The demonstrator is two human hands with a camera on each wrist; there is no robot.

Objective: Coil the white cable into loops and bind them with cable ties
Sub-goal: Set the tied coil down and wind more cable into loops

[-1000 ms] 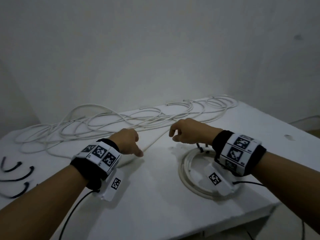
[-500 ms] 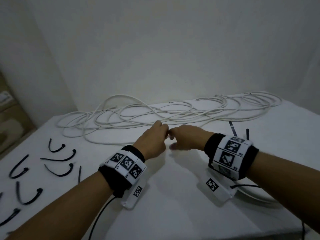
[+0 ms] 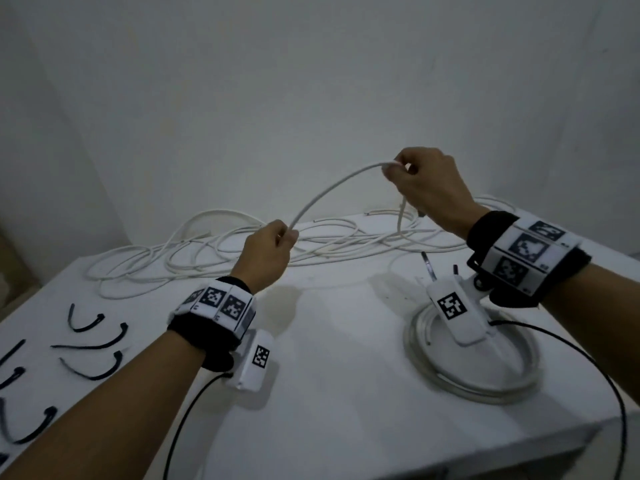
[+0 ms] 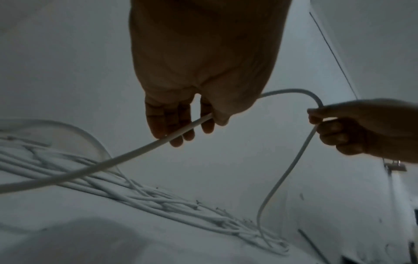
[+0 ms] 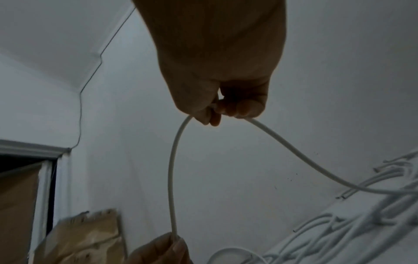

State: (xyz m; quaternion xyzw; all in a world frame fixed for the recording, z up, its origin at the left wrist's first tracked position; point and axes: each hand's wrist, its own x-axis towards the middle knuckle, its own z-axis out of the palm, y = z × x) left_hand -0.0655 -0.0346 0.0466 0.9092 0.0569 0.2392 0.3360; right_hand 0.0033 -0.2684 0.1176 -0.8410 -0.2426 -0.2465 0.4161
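Overhead, both hands pinch smooth round white cable (image 3: pixel 332 188).

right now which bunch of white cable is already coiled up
The coiled bundle lying on the table under the right wrist: neat round loops. The pile along the far edge is loose and tangled.

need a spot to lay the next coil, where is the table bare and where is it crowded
Bare table lies between the left hand and the finished coil, running to the near edge. Crowded: black cable ties on the left, loose white cable along the far edge, and the coil at the right. Both hands, right hand higher, hold a cable strand above the table.
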